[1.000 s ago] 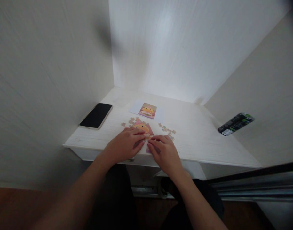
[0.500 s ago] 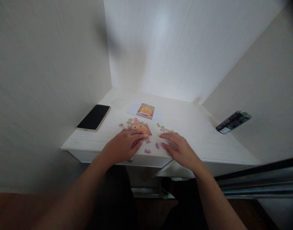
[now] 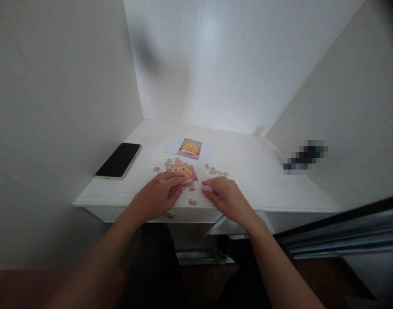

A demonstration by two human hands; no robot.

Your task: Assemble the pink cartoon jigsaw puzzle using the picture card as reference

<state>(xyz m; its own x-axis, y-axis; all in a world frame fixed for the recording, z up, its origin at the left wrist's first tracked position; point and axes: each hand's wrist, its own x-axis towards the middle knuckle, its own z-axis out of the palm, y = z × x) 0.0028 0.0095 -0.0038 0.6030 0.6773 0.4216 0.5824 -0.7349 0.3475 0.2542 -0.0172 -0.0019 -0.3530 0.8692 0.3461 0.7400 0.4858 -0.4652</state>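
A partly joined jigsaw puzzle [image 3: 183, 170] with a yellow-orange figure in a pink hat lies near the front of the white table. My left hand [image 3: 158, 193] rests over its lower left part, fingers curved and thumb apart, hiding some pieces beneath. To the right, my right hand [image 3: 228, 196] is lowered around purple puzzle pieces [image 3: 210, 189]; its thumb and fingers are apart. A loose purple puzzle piece [image 3: 192, 201] lies between the hands near the table edge. Beyond my right fingers is a row of loose puzzle pieces [image 3: 216, 171].
Behind the puzzle, a picture card [image 3: 190, 148] with the same figure lies on white paper [image 3: 207, 150]. A phone [image 3: 119, 160] is at the left of the white table [image 3: 257, 171]. At right there is a dark pixelated object [image 3: 304, 158]. White walls enclose the table.
My right hand has moved left and down over the purple pieces beside the puzzle. My left hand stays on the puzzle. The whole view has shifted slightly.
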